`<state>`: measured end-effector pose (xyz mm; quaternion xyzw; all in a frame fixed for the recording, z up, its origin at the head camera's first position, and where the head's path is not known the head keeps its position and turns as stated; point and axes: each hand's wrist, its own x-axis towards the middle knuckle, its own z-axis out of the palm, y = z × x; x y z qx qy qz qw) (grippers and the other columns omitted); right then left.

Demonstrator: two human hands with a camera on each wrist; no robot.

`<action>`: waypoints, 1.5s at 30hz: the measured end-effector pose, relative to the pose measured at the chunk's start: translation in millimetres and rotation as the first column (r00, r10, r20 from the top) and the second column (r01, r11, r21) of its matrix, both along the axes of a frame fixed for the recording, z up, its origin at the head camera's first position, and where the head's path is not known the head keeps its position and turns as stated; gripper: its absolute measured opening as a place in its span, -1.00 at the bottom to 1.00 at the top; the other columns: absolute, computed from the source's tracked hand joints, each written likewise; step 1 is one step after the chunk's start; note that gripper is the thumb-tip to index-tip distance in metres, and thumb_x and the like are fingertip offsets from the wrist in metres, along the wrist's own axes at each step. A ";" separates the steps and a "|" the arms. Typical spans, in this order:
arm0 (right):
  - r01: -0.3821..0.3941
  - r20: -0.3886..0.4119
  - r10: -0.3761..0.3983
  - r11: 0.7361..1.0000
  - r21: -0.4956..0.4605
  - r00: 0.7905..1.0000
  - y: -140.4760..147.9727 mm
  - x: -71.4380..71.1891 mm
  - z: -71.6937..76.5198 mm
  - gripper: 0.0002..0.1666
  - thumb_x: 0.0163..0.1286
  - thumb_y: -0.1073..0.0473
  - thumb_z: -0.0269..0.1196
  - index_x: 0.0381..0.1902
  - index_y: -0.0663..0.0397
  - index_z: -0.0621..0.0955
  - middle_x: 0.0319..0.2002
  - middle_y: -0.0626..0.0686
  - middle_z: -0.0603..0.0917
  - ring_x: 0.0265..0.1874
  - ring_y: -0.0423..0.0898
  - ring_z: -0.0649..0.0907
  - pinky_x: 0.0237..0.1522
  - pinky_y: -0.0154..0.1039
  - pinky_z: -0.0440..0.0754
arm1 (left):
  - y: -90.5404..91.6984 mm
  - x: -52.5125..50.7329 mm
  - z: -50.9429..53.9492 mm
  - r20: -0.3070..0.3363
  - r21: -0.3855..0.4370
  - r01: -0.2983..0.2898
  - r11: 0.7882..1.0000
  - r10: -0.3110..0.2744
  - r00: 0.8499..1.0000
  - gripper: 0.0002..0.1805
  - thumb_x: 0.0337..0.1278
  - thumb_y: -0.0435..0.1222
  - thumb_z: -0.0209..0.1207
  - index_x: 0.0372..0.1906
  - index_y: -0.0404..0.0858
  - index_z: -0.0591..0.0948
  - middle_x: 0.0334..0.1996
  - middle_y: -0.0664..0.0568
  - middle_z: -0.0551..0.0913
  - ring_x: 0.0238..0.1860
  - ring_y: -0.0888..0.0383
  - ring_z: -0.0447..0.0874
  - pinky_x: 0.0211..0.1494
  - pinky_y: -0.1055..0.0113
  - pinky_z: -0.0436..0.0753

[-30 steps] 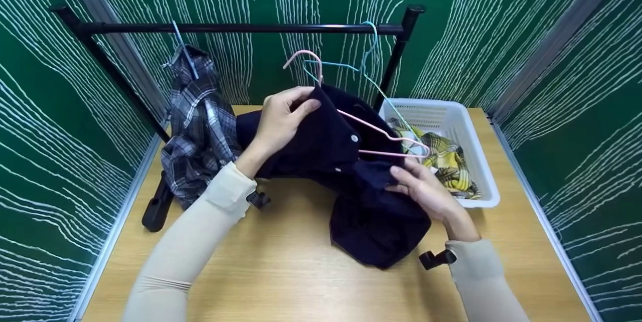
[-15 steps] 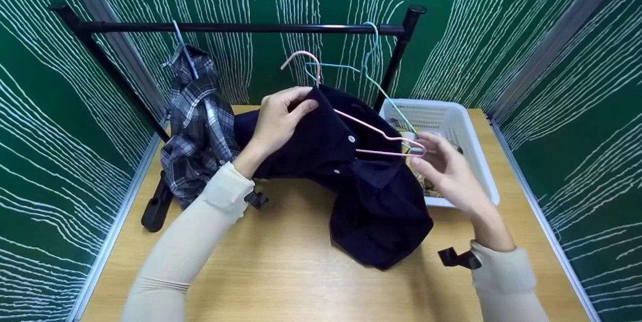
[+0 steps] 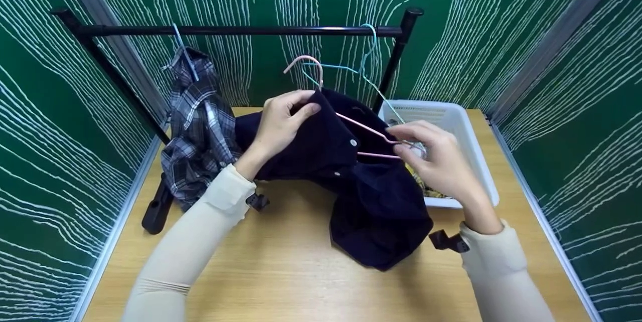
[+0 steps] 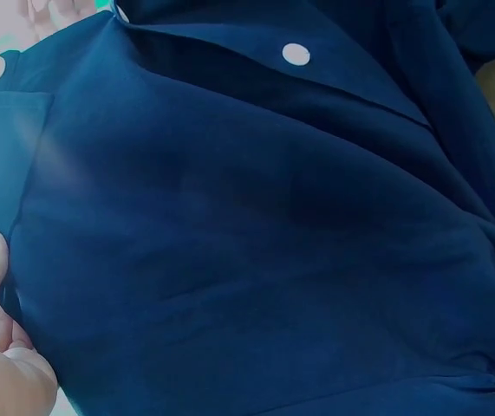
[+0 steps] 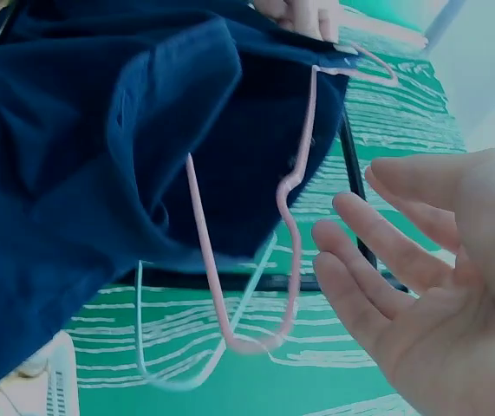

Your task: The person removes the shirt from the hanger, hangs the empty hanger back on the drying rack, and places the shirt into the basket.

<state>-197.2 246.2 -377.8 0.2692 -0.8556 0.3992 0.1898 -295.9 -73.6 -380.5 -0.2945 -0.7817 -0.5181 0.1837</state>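
Note:
A dark navy shirt [image 3: 321, 149] with white buttons is held up in the middle of the head view. My left hand [image 3: 278, 121] pinches it near the collar, just below the hook of a pink hanger [image 3: 361, 125]. One shoulder of that hanger is inside the shirt; its other end sticks out of the neck opening. Beside this free end is my right hand [image 3: 444, 159], fingers loosely spread. In the right wrist view, the right hand [image 5: 446, 321] stands apart from the pink wire. A sleeve hangs down toward the table. The left wrist view is mostly navy cloth.
Behind is a black rack rail [image 3: 241, 30] bearing a plaid shirt [image 3: 198, 106] on the left and a bare teal hanger [image 3: 333, 65] on the right. A white basket [image 3: 480, 156] holding yellow plaid cloth [image 3: 432, 193] stands on the wooden table [image 3: 281, 272].
My right hand has let go of the shirt's edge, moved right to the pink hanger's free end, then shifted left along it. The left hand has barely moved.

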 end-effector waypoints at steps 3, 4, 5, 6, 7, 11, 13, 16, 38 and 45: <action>-0.008 -0.019 0.009 0.999 0.041 1.000 -10.3 -9.1 -3.8 -0.61 0.43 0.38 0.39 0.19 0.17 0.73 0.03 0.07 0.78 -0.01 -0.04 0.75 0.07 -0.30 0.66 | 0.6 0.3 -0.3 -0.004 -0.006 0.001 1.000 -0.001 1.000 -0.74 0.38 -0.24 0.37 0.04 -0.27 0.81 -0.07 0.03 0.83 0.00 0.21 0.75 0.17 0.29 0.63; -0.006 -0.016 0.007 0.999 0.048 1.000 -13.6 -11.6 -5.1 -0.61 0.43 0.38 0.39 0.20 0.17 0.73 0.03 0.07 0.78 -0.02 -0.04 0.75 0.07 -0.27 0.68 | 0.9 0.3 -0.4 -0.006 -0.009 0.002 1.000 -0.002 1.000 -0.74 0.38 -0.24 0.37 0.05 -0.28 0.80 -0.07 0.03 0.83 0.01 0.21 0.75 0.18 0.29 0.63; -0.002 -0.009 0.002 0.999 0.052 1.000 -16.6 -13.9 -6.4 -0.60 0.43 0.38 0.39 0.21 0.17 0.73 0.03 0.08 0.78 -0.02 -0.05 0.75 0.06 -0.24 0.69 | 1.2 0.3 -0.4 -0.010 -0.012 0.001 1.000 -0.001 1.000 -0.73 0.38 -0.24 0.37 0.05 -0.28 0.80 -0.07 0.02 0.84 0.01 0.21 0.75 0.18 0.29 0.63; 0.005 0.000 -0.005 0.999 0.054 1.000 -19.5 -16.1 -7.7 -0.61 0.44 0.37 0.38 0.21 0.17 0.72 0.03 0.08 0.78 -0.02 -0.06 0.75 0.06 -0.23 0.70 | 1.5 0.6 -0.3 -0.013 -0.015 0.001 1.000 -0.001 1.000 -0.73 0.37 -0.24 0.37 0.05 -0.28 0.80 -0.06 0.02 0.83 0.01 0.21 0.75 0.19 0.29 0.63; 0.009 0.014 -0.010 0.999 0.051 1.000 -22.3 -17.9 -8.9 -0.61 0.45 0.37 0.37 0.21 0.17 0.72 0.03 0.07 0.78 -0.02 -0.07 0.76 0.06 -0.22 0.70 | 1.9 0.8 -0.2 -0.015 -0.018 0.001 1.000 -0.001 1.000 -0.72 0.37 -0.24 0.37 0.06 -0.29 0.80 -0.06 0.01 0.83 0.02 0.20 0.76 0.19 0.29 0.63; 0.011 0.064 -0.012 1.000 0.024 0.998 -31.8 -23.7 -13.0 -0.64 0.50 0.39 0.30 0.20 0.16 0.73 0.04 0.07 0.78 0.00 -0.08 0.76 0.06 -0.26 0.71 | 3.8 1.3 -0.1 -0.020 -0.028 0.006 1.000 -0.006 1.000 -0.71 0.37 -0.24 0.38 0.07 -0.30 0.80 -0.04 -0.01 0.84 0.03 0.20 0.76 0.22 0.30 0.63; 0.015 0.063 -0.017 1.000 0.022 0.998 -35.7 -25.8 -14.5 -0.66 0.51 0.38 0.29 0.18 0.15 0.74 0.03 0.05 0.79 0.00 -0.10 0.75 0.06 -0.29 0.69 | 5.1 1.4 -0.2 -0.016 -0.034 0.014 0.999 -0.014 1.000 -0.72 0.37 -0.24 0.38 0.06 -0.30 0.80 -0.05 0.00 0.84 0.03 0.20 0.76 0.21 0.30 0.63; 0.029 0.033 -0.030 0.999 0.035 0.999 -40.0 -28.4 -16.3 -0.70 0.52 0.34 0.30 0.15 0.11 0.77 -0.01 0.01 0.81 -0.08 -0.13 0.72 0.00 -0.26 0.63 | 7.0 1.6 -0.3 -0.010 -0.045 0.021 0.999 -0.022 1.000 -0.73 0.38 -0.24 0.37 0.06 -0.28 0.80 -0.07 0.03 0.84 0.01 0.21 0.76 0.20 0.30 0.63; 0.092 0.006 -0.092 0.989 -0.112 0.996 -18.3 -24.0 -18.8 -0.78 0.54 0.35 0.30 0.00 0.11 0.83 -0.39 0.00 0.79 -0.46 -0.14 0.68 -0.47 -0.47 0.48 | 12.4 -2.4 0.1 -0.016 -0.066 0.074 0.995 -0.075 0.997 -0.75 0.36 -0.25 0.39 0.04 -0.26 0.80 -0.09 0.07 0.84 -0.03 0.25 0.77 0.15 0.28 0.65; 0.097 0.004 -0.098 0.984 -0.150 0.995 -4.1 -19.1 -15.7 -0.77 0.55 0.34 0.28 0.01 0.09 0.83 -0.40 0.00 0.79 -0.60 -0.20 0.56 -0.58 -0.48 0.36 | 8.1 -5.5 -0.5 -0.018 -0.079 0.049 0.996 -0.051 0.999 -0.74 0.37 -0.24 0.39 0.05 -0.25 0.80 -0.08 0.05 0.84 -0.04 0.25 0.76 0.14 0.29 0.64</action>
